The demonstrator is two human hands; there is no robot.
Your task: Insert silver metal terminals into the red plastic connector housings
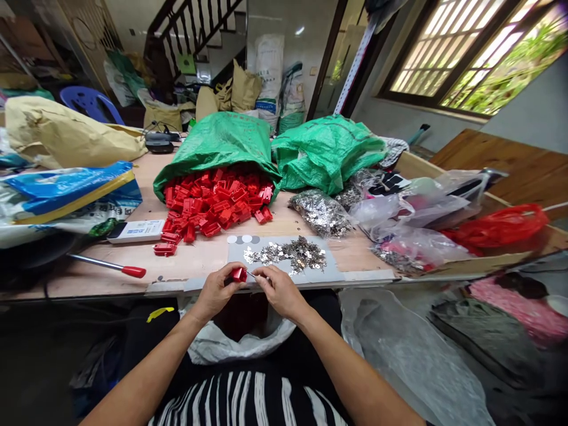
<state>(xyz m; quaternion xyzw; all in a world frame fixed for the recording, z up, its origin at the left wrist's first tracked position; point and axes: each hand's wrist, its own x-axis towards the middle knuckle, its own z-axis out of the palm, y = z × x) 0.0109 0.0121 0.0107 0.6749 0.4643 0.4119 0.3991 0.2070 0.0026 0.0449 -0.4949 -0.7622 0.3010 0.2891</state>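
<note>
At the table's front edge my left hand [217,291] grips a small red plastic housing [239,274] between thumb and fingers. My right hand [278,289] pinches a small, thin metal piece [251,274], its tip close to the housing's right side; whether the two touch I cannot tell. Just beyond my hands, a heap of small silvery metal parts [302,253] lies on a grey sheet [332,264]. Many more red plastic housings [217,201] spill toward me from the mouth of a green woven sack [222,139]. Below my hands, a white sack [242,349] stands open in my lap.
A second green sack [326,151] and a clear bag of metal parts [322,213] lie right of the housings. Plastic bags [412,219] fill a tray at right. On the left are a white box [136,231], a red-tipped lever [133,271] and a blue package [75,192].
</note>
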